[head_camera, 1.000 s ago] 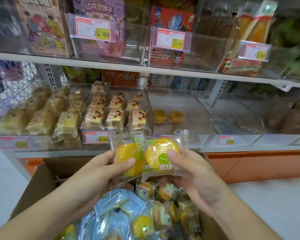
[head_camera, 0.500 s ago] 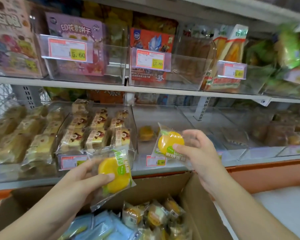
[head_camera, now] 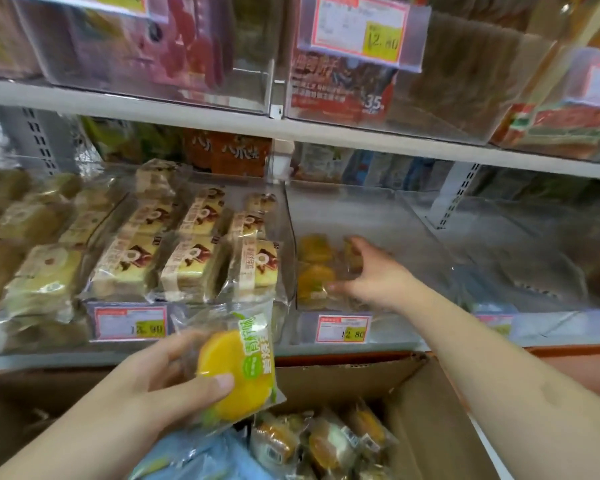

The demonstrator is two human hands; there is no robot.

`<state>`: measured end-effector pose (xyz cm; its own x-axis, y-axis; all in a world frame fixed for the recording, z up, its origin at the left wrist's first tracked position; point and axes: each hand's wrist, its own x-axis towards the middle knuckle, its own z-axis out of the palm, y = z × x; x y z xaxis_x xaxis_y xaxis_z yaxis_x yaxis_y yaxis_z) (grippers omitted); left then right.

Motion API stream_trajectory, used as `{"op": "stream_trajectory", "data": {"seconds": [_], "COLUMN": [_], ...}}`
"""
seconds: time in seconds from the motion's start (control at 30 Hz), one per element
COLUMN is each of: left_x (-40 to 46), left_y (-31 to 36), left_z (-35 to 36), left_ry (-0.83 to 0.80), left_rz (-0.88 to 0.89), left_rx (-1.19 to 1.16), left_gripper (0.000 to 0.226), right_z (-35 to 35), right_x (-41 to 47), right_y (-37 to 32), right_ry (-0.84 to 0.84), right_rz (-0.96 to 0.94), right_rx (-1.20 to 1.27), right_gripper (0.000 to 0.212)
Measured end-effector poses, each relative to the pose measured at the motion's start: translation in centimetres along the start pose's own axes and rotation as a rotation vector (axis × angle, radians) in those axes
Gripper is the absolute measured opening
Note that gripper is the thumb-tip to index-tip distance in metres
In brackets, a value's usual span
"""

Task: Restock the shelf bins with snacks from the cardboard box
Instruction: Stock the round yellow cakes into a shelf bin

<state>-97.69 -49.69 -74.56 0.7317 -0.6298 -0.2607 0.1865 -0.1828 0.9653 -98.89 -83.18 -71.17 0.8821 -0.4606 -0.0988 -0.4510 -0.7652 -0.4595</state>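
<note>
My left hand (head_camera: 174,382) grips a clear packet with a round yellow cake (head_camera: 234,372) above the open cardboard box (head_camera: 416,403), thumb across its front. My right hand (head_camera: 368,275) reaches over the front wall of the clear shelf bin (head_camera: 378,216) with the 12.80 tag. Its fingers are spread and curved; the thumb touches the edge of a yellow cake packet (head_camera: 312,278) lying at the bin's front left. Two more such cakes (head_camera: 314,245) lie behind it, blurred through the plastic. The box holds several yellow cake packets (head_camera: 326,445) and blue packets (head_camera: 201,459).
Left of that bin, a full bin of wrapped layer cakes (head_camera: 187,258) and another of pale cakes (head_camera: 32,258). To the right, a clear bin (head_camera: 499,244) with little in it. An upper shelf (head_camera: 291,129) with more bins overhangs closely.
My right hand has moved forward into the bin and its yellow cake packet now lies on the bin floor. The view has come closer to the shelf. My left hand still holds its packet.
</note>
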Motion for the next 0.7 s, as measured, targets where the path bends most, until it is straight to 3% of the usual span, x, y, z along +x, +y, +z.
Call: {"op": "stream_trajectory", "data": {"seconds": [0.07,0.13,0.23,0.3,0.37,0.53,0.63,0.7], "left_x": [-0.6,-1.3,-2.8,-3.5,-4.1,-5.1,-6.0,-6.3], "left_y": [0.4,1.2,2.8,3.3,3.6,4.2,4.7,4.6], "left_z": [0.6,1.3,2.4,3.1,3.6,3.8,3.5,3.0], "left_ry": [-0.011,-0.009,-0.028,-0.022,-0.018,0.087,0.109,0.123], "left_rz": [0.053,0.061,-0.004,-0.011,-0.005,-0.007,-0.007,-0.01], "left_rx": [0.023,-0.025,-0.102,-0.108,-0.105,-0.024,0.017,0.051], "left_gripper": [0.037,0.035,0.046,0.048,0.046,0.061,0.043,0.031], "right_z": [-0.7,-1.4,-1.4,-0.6,0.1,-2.0,-3.1,-2.7], "right_x": [-1.7,-4.5,-9.9,-13.3,-15.3,-14.1,-9.5,-6.4], "right_y": [-0.7,-1.5,-3.4,-4.7,-5.5,-4.7,-3.0,-2.2], "right_ry": [0.134,0.193,-0.076,-0.259,-0.273,0.036,0.276,0.338], "right_rz": [-0.056,-0.187,-0.335,-0.33,-0.301,-0.116,0.055,0.136], "right_rx": [0.018,0.186,0.597,0.639,0.608,0.679,0.655,0.577], "right_gripper": [0.076,0.051,0.042,0.055,0.059,0.055,0.052,0.06]}}
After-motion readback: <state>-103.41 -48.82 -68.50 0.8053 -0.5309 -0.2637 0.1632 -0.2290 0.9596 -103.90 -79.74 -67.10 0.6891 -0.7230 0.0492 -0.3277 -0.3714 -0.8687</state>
